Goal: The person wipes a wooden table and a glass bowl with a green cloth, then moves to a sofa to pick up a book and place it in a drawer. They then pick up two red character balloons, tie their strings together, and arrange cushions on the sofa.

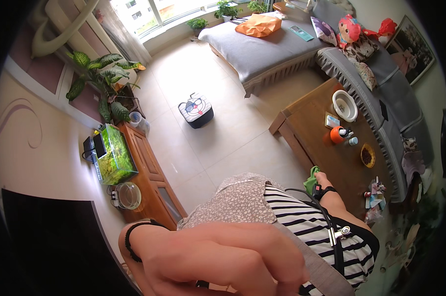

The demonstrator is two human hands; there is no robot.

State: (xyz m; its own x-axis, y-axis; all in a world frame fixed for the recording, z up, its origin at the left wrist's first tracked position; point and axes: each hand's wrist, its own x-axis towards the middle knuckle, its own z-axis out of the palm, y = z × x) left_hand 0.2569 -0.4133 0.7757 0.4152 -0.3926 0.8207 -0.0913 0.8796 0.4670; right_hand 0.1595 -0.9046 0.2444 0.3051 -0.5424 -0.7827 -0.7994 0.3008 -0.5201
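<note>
My right hand (321, 179) grips a crumpled green cloth (311, 179) beside the long edge of the wooden coffee table (311, 140). A black band and a cabled device (316, 191) sit at that wrist. Large and close to the camera, my left hand (223, 251) is raised in front of my body with its fingers curled. Its fingertips are partly cut off at the lower edge, so I cannot tell whether it holds anything. Behind it are a floral apron (241, 199) and a striped shirt (293, 207), where a metal clip (335, 235) holds a cable.
On the table are a white oval basin (345, 106), an orange pot (337, 135), a yellow bowl (367, 155) and assorted small items (375, 194). A cartoon-topped stool (196, 111) stands on the tiles. At left, a wooden cabinet (145, 151) bears an aquarium (115, 155) and a glass bowl (128, 196).
</note>
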